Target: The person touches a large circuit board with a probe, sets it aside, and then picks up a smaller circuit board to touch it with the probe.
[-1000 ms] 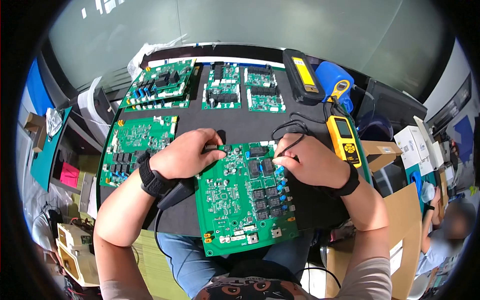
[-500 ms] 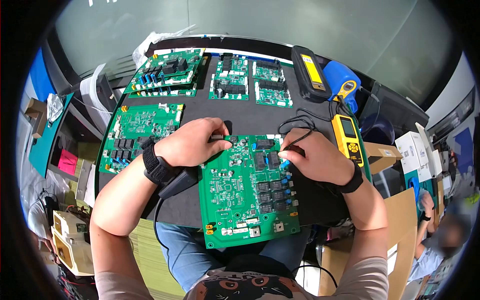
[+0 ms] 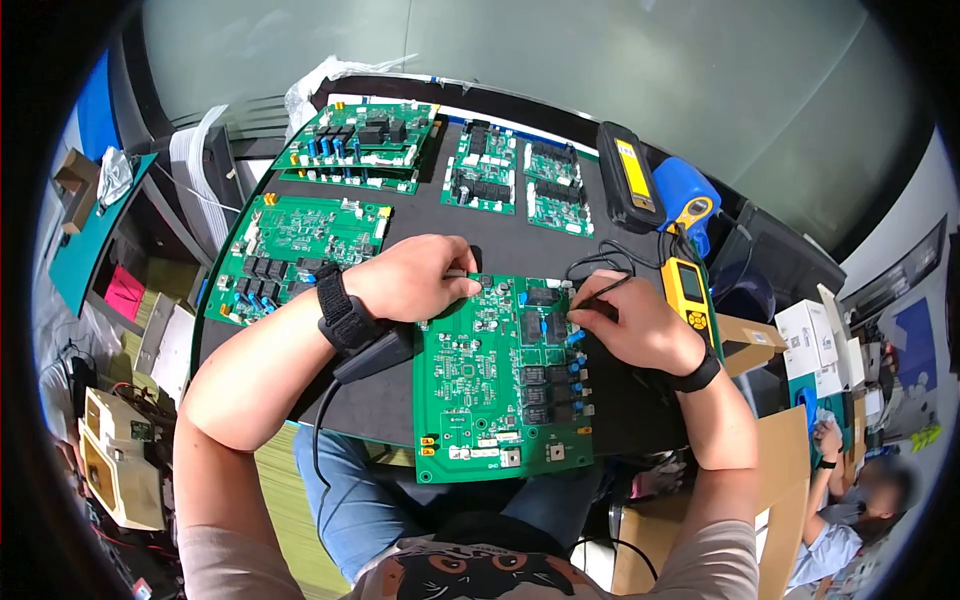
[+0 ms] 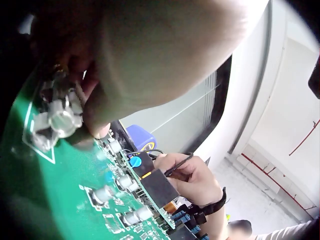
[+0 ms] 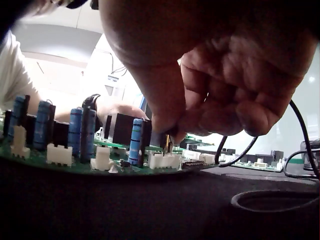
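Observation:
A large green circuit board [image 3: 480, 400] lies on the black mat in front of me. My left hand [image 3: 455, 277] rests curled on its upper left corner and holds it down; in the left wrist view the fingertips [image 4: 92, 122] sit among silver capacitors [image 4: 62, 120]. My right hand [image 3: 585, 305] pinches a thin black probe [image 3: 600, 287] with a black lead at the board's upper right edge. From the right wrist, the probe tip [image 5: 167, 142] meets a white connector [image 5: 162, 160] beside blue capacitors [image 5: 136, 140]. The lead runs toward a yellow meter [image 3: 685, 288].
Several other green boards [image 3: 300, 235] lie at the left and back of the black mat [image 3: 500, 245]. A black-and-yellow case [image 3: 628, 175] and a blue tool [image 3: 690, 190] sit at the back right. Cardboard boxes [image 3: 745, 335] stand right, where another person [image 3: 850, 500] sits.
The head view has swung, so the table sits lower and further right. Both hands stay on the board; the right hand's probe has shifted slightly up along the board's right edge.

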`<state>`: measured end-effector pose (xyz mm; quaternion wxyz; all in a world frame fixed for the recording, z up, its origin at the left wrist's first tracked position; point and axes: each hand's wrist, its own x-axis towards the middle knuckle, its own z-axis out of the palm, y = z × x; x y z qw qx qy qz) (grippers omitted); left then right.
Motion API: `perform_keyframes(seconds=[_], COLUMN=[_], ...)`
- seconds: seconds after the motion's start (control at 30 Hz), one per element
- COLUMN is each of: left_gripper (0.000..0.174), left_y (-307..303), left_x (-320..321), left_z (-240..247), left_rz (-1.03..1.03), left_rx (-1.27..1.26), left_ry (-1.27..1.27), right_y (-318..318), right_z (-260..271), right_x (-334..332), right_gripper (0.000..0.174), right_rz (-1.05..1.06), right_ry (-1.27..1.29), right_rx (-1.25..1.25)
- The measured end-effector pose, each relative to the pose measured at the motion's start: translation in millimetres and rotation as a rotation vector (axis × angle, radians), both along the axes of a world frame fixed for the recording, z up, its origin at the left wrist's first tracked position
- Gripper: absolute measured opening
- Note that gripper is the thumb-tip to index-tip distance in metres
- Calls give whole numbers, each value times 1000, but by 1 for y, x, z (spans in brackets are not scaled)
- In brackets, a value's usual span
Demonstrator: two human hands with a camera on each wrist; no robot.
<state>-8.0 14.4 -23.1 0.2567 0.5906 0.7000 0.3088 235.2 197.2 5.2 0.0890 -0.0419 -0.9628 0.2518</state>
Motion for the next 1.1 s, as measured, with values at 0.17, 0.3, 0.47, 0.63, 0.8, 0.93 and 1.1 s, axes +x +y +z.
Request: perform_keyframes(seconds=[0.17,0.3,0.47,0.63,0.8,0.93,1.1], left_gripper=[23,24,24,23,22,25,24], left_y=[3,6,7,11,11,11,10], left_x=[-5,-11,-11,-21,-20,-20,-14], left_z=[-4,-7,-3,-13,-16,-13,-8], left_rz=[71,124,156,266,276,271,303], left_rx=[56,81,90,129,167,127,91], left_ry=[10,29,-12,-43,-40,-78,-159], right_y=[-11,-22,-41,-64,-61,-59,-65], right_z=[15,24,34,28,8,6,15], right_x=[0,-5,-18,-38,-45,-41,-36], right_gripper=[9,8,9,10,11,10,12], right_rz=[-37,-107,-39,65,128,100,73], right_ry=[5,165,353,346,287,237,161], right_rx=[-18,-16,-25,-188,-235,-308,-321])
